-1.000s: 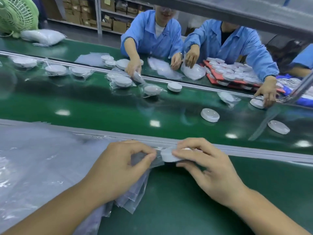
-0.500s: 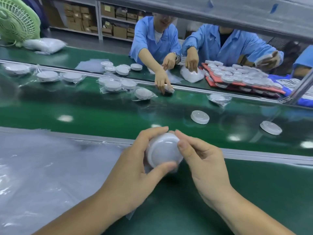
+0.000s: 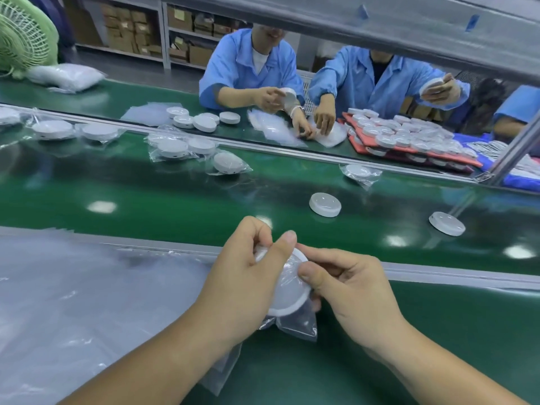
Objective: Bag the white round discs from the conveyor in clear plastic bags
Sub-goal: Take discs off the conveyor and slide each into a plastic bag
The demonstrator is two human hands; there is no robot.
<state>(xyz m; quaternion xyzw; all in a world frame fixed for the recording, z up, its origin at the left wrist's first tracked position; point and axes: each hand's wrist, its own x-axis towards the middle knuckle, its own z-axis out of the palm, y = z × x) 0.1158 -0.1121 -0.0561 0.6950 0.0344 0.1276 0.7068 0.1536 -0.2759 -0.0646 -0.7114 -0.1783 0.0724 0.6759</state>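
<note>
A white round disc (image 3: 287, 290) sits partly inside a clear plastic bag (image 3: 298, 324), held up over the near green ledge. My left hand (image 3: 245, 276) grips the disc and the bag's top from the left, thumb over the rim. My right hand (image 3: 347, 285) pinches the disc's right edge through the bag. Two bare discs lie on the green conveyor (image 3: 175, 200): one disc (image 3: 325, 204) in the middle, another disc (image 3: 446, 223) further right. Several bagged discs (image 3: 172, 147) lie along the belt's far side.
A stack of clear bags (image 3: 73, 302) covers the ledge at my left. Across the belt two people in blue coats (image 3: 251, 68) handle discs and bags beside a red tray of discs (image 3: 409, 135). A green fan (image 3: 23, 39) stands far left. A metal beam (image 3: 380, 30) runs overhead.
The disc went from being pushed into the bag's mouth on the ledge to being lifted and turned face-on; now it sits deeper in the bag, which hangs below. Belt items drifted left.
</note>
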